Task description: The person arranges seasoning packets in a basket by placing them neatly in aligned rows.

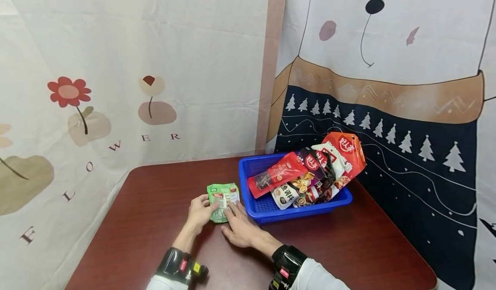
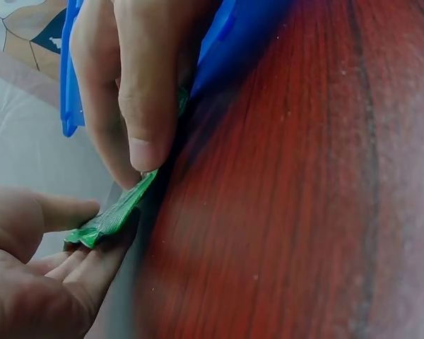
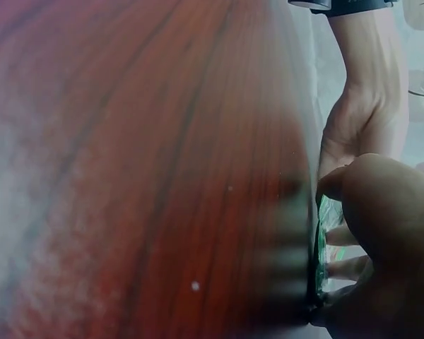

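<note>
A flat green packet (image 1: 224,193) with a printed front lies on the table just left of the blue basket. My left hand (image 1: 199,212) pinches its left edge; in the left wrist view the thumb is above the green packet (image 2: 116,219) and the fingers are beneath. From the right, my right hand (image 1: 241,227) rests its extended fingers on the packet's face and lower right side. The right wrist view shows the right hand (image 3: 396,233) large and close, partly hiding the packet's green edge (image 3: 324,219).
The blue plastic basket (image 1: 267,216) stands right of my hands. Several food packets fill it, among them a long red packet (image 1: 279,173) and a large orange-red one (image 1: 350,154) leaning over the back right rim. Fabric hangings (image 1: 209,66) stand behind the brown table (image 1: 162,195).
</note>
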A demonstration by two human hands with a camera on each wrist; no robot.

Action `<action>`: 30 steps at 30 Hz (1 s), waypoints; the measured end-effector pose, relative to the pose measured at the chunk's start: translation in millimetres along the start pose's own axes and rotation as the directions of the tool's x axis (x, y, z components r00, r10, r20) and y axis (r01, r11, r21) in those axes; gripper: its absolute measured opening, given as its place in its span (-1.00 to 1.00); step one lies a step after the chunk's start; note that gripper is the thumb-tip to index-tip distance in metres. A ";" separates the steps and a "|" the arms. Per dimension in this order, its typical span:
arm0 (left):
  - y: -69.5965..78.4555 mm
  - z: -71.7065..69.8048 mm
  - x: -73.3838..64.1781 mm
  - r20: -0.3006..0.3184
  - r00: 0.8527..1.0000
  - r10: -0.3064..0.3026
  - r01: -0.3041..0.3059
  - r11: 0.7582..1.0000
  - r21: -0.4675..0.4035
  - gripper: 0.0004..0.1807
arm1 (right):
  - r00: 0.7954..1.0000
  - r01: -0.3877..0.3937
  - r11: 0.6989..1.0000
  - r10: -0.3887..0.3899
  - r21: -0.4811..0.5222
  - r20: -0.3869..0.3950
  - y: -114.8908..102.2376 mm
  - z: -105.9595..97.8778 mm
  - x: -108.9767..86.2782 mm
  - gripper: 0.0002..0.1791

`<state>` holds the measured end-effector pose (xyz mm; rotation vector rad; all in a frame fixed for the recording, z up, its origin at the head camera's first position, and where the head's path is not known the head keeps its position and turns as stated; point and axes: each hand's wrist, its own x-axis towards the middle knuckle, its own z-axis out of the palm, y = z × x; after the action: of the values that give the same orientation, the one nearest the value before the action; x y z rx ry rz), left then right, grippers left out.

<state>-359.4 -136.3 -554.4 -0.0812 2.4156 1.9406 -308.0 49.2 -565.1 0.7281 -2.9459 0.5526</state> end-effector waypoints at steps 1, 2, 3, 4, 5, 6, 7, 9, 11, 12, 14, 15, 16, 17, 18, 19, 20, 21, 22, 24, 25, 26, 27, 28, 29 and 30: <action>0.4 -0.7 -1.4 0.005 1.000 -0.002 0.002 1.000 0.004 -0.46 | 1.000 0.000 1.000 0.000 0.012 0.006 0.3 -0.1 -0.6 -0.39; 0.4 -1.4 -2.5 0.009 1.000 -0.001 0.001 1.000 0.006 -0.44 | 1.000 0.000 1.000 0.000 0.024 0.008 0.4 0.0 -1.0 -0.39; 0.2 -2.4 -3.5 0.009 1.000 -0.003 0.003 1.000 0.011 -0.43 | 1.000 0.000 0.999 -0.001 0.035 0.012 0.0 -0.4 -1.6 -0.38; 0.5 -3.6 -5.1 0.005 1.000 -0.003 0.003 1.000 0.019 -0.42 | 1.000 0.004 0.999 -0.004 0.047 0.012 -0.7 -0.7 -2.2 -0.38; 1.1 -5.2 -6.7 0.000 1.000 0.002 -0.002 1.000 0.028 -0.41 | 1.000 0.006 0.998 -0.007 0.058 0.016 -1.5 -0.9 -2.5 -0.37; 1.8 -6.9 -8.4 -0.008 1.000 0.013 -0.013 0.999 0.038 -0.42 | 1.000 0.012 0.997 -0.013 0.073 0.014 -2.6 -1.6 -2.8 -0.36; 2.4 -8.8 -9.7 -0.018 1.000 0.026 -0.025 0.999 0.047 -0.43 | 1.000 0.019 0.996 -0.020 0.087 0.013 -3.9 -2.6 -3.0 -0.35; 4.8 -13.2 -12.6 -0.038 0.997 0.061 -0.058 0.996 0.064 -0.46 | 0.999 0.048 0.991 -0.048 0.123 -0.003 -7.3 -6.1 -2.7 -0.33; 8.6 -18.8 -15.6 -0.062 0.993 0.103 -0.097 0.991 0.096 -0.47 | 0.996 0.086 0.983 -0.082 0.162 -0.028 -11.4 -10.7 -2.1 -0.30; 11.0 -22.1 -17.3 -0.076 0.989 0.125 -0.116 0.987 0.110 -0.47 | 0.994 0.103 0.978 -0.096 0.181 -0.044 -14.0 -13.7 -2.2 -0.29; 17.1 -29.3 -20.9 -0.095 0.983 0.160 -0.146 0.980 0.137 -0.47 | 0.991 0.129 0.967 -0.115 0.220 -0.074 -19.6 -20.0 -3.1 -0.27; 20.8 -33.1 -23.1 -0.104 0.979 0.176 -0.160 0.977 0.144 -0.47 | 0.989 0.133 0.960 -0.114 0.244 -0.090 -22.7 -23.7 -4.4 -0.27; 24.3 -36.8 -25.7 -0.112 0.976 0.189 -0.172 0.974 0.146 -0.47 | 0.989 0.132 0.951 -0.106 0.278 -0.106 -26.2 -27.8 -6.3 -0.26; 28.5 -40.5 -28.4 -0.116 0.973 0.201 -0.184 0.973 0.142 -0.46 | 0.987 0.130 0.941 -0.095 0.312 -0.127 -29.7 -32.0 -8.5 -0.25; 32.7 -44.0 -31.2 -0.116 0.971 0.210 -0.195 0.973 0.124 -0.46 | 0.985 0.130 0.929 -0.080 0.347 -0.155 -33.2 -36.7 -10.9 -0.24; 37.1 -47.5 -34.3 -0.117 0.969 0.217 -0.205 0.973 0.108 -0.46 | 0.980 0.132 0.916 -0.063 0.378 -0.190 -36.6 -41.2 -13.5 -0.24; 41.5 -50.5 -37.4 -0.119 0.967 0.226 -0.217 0.972 0.088 -0.46 | 0.972 0.135 0.902 -0.041 0.409 -0.231 -39.9 -46.2 -16.1 -0.23; 45.8 -53.0 -40.4 -0.116 0.965 0.234 -0.228 0.972 0.063 -0.46 | 0.960 0.148 0.884 -0.021 0.443 -0.279 -42.8 -51.4 -18.5 -0.24; 49.9 -55.2 -43.2 -0.112 0.964 0.243 -0.240 0.970 0.040 -0.46 | 0.942 0.171 0.866 -0.004 0.471 -0.335 -45.2 -56.4 -20.5 -0.24; 57.3 -57.8 -49.2 -0.101 0.961 0.257 -0.260 0.966 -0.013 -0.46 | 0.898 0.213 0.827 0.044 0.520 -0.438 -48.7 -66.5 -24.3 -0.27; 60.4 -58.4 -51.8 -0.096 0.959 0.266 -0.270 0.962 -0.034 -0.45 | 0.875 0.231 0.805 0.074 0.547 -0.478 -49.7 -71.5 -25.9 -0.27; 63.2 -58.4 -54.1 -0.089 0.957 0.275 -0.280 0.958 -0.057 -0.45 | 0.858 0.241 0.774 0.112 0.585 -0.502 -50.2 -76.4 -27.3 -0.28; 65.5 -58.1 -56.1 -0.081 0.955 0.284 -0.291 0.953 -0.081 -0.45 | 0.844 0.253 0.740 0.146 0.624 -0.516 -50.0 -81.2 -28.4 -0.29; 67.9 -57.5 -58.2 -0.072 0.953 0.294 -0.301 0.949 -0.099 -0.45 | 0.837 0.257 0.703 0.181 0.663 -0.517 -49.5 -85.7 -29.3 -0.29; 70.2 -56.5 -60.2 -0.064 0.951 0.302 -0.308 0.945 -0.115 -0.44 | 0.837 0.251 0.666 0.216 0.703 -0.503 -48.5 -89.9 -30.2 -0.29; 72.1 -55.3 -61.7 -0.057 0.949 0.311 -0.316 0.940 -0.130 -0.44 | 0.839 0.241 0.628 0.247 0.739 -0.484 -47.4 -93.6 -30.9 -0.29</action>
<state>-302.7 -173.9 -468.3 0.2867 2.4375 2.2516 -261.6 57.0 -466.4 0.4548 -2.0567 1.7728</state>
